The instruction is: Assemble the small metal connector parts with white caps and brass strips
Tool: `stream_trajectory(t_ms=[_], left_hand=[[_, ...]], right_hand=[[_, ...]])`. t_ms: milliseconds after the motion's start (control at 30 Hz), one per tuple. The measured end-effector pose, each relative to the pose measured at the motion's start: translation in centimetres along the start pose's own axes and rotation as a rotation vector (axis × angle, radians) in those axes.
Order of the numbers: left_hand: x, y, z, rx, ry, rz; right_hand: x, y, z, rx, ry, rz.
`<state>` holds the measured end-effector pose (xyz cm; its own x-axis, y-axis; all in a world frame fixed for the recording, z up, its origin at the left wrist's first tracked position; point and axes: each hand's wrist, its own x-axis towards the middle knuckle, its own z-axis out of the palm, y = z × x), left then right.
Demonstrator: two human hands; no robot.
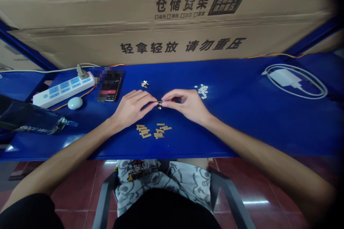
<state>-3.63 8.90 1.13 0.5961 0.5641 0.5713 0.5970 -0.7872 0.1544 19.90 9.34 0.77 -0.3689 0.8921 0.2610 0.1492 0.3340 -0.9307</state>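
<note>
My left hand (133, 106) and my right hand (186, 103) meet over the middle of the blue table. Each is closed in a pinch, thumb against fingers, on a small thin part (160, 103) between the fingertips. The part looks dark and pale; its kind is too small to make out, and the fingers hide much of it. Nearer to me lie two loose groups of small flat tan strips (143, 131). Several small white pieces (203, 91) lie just beyond my right hand. Past my left hand sits a little cluster of white and tan parts (145, 84).
A phone (109, 86), a white power strip (64, 87), a white rounded object (75, 103) and a bottle (29, 116) lie at the left. A white charger with coiled cable (286, 78) rests at the right. Large cardboard (150, 28) stands along the table's back edge.
</note>
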Motion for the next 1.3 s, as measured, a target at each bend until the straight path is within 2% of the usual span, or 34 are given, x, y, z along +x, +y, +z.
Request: stream_trajectory(t_ms=[233,500,733,900,1300], left_hand=[[0.1,0.1,-0.2,0.027,-0.012,0.025],[0.1,0.1,-0.1,0.016,0.003,0.045],[0.0,-0.4,0.0,-0.037,0.025,0.042],[-0.1,-0.7,-0.1,-0.028,0.001,0.073],[-0.1,-1.4,-0.3,-0.074,-0.022,0.123]], right_hand=[[0.0,0.2,0.0,-0.011,0.009,0.0],[-0.3,-0.5,0.0,-0.193,0.023,-0.119],[-0.2,-0.3,-0.3,-0.147,-0.032,-0.099],[-0.1,0.0,0.0,-0.076,0.002,-0.065],[-0.4,-0.3,0.8,-0.159,-0.026,-0.113]])
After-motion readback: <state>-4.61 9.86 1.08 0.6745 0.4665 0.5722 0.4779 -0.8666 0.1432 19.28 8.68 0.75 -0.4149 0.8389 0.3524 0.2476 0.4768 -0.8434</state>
